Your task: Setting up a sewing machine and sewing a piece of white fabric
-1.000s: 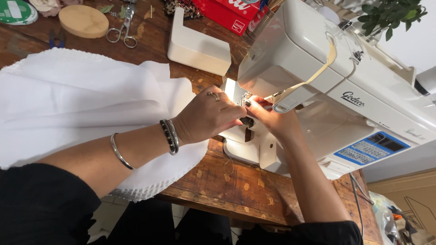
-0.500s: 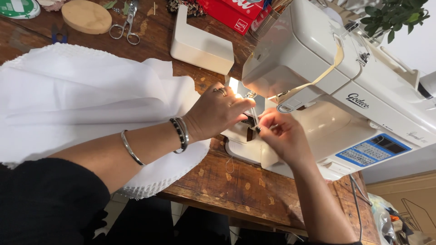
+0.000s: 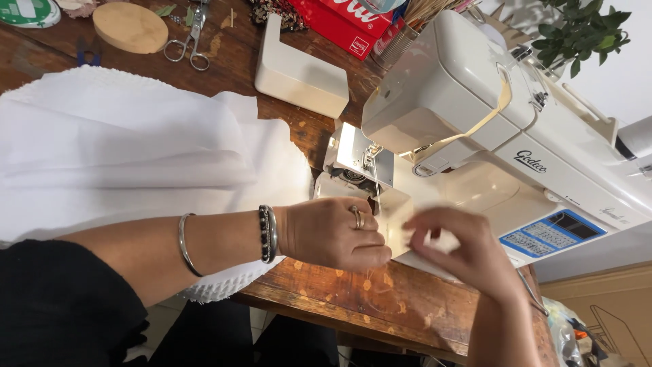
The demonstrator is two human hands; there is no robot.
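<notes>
Left hand (image 3: 333, 234) curled at the front of the cream sewing machine (image 3: 475, 122), fingertips pinching a thin thread (image 3: 377, 204) running up to the needle, right hand (image 3: 458, 248) blurred just beside, grip unclear, white fabric (image 3: 136, 149) behind the left wrist.

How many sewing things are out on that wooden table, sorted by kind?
Sewing machine: 1
White fabric: 1
Scissors: 1
Detached cream machine cover: 1
Round wooden disc: 1
Total: 5

The left hand and right hand work by the needle area.
</notes>
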